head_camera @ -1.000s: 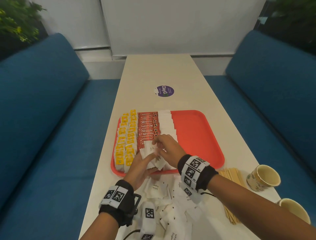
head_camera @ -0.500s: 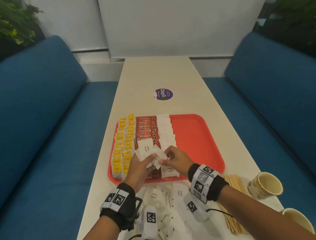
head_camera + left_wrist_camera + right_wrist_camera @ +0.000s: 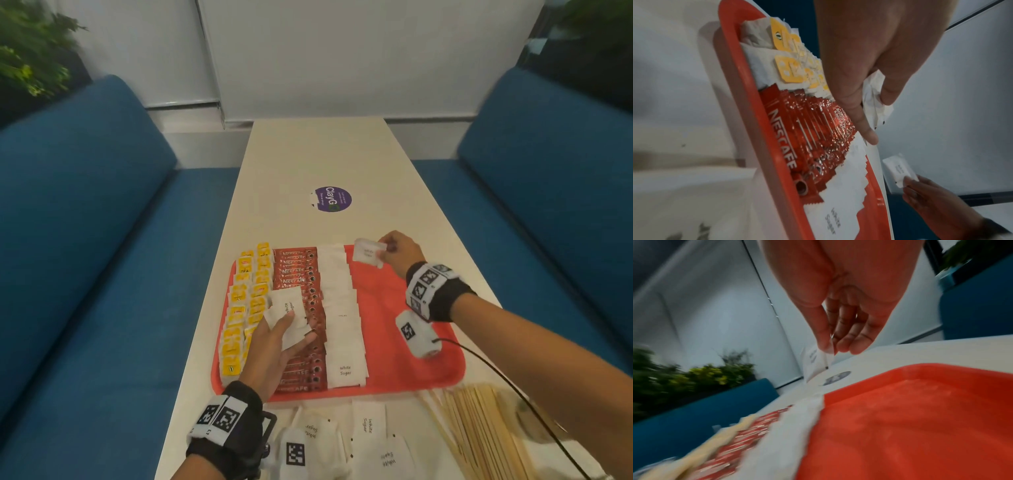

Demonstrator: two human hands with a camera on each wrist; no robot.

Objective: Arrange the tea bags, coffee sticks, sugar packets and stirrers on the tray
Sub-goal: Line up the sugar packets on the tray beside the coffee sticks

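Right hand (image 3: 399, 253) pinches one sugar packet (image 3: 368, 253) over the tray's (image 3: 411, 308) far edge; left hand (image 3: 274, 346) grips several more. Tea bags (image 3: 245, 308), coffee sticks (image 3: 301, 308) and one sugar column (image 3: 342, 315) look placed. Loose packets (image 3: 363, 442) and all stirrers (image 3: 479, 431) remain on the near bench (image 3: 325, 154).

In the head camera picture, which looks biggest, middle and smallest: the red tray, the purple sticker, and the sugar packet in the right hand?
1. The red tray, biggest by far.
2. The purple sticker and the sugar packet pinched by the right hand look about alike, and the sticker lies farther away, so I won't rank them.

Glossy foil coffee sticks (image 3: 809, 138); wooden stirrers (image 3: 479, 428)
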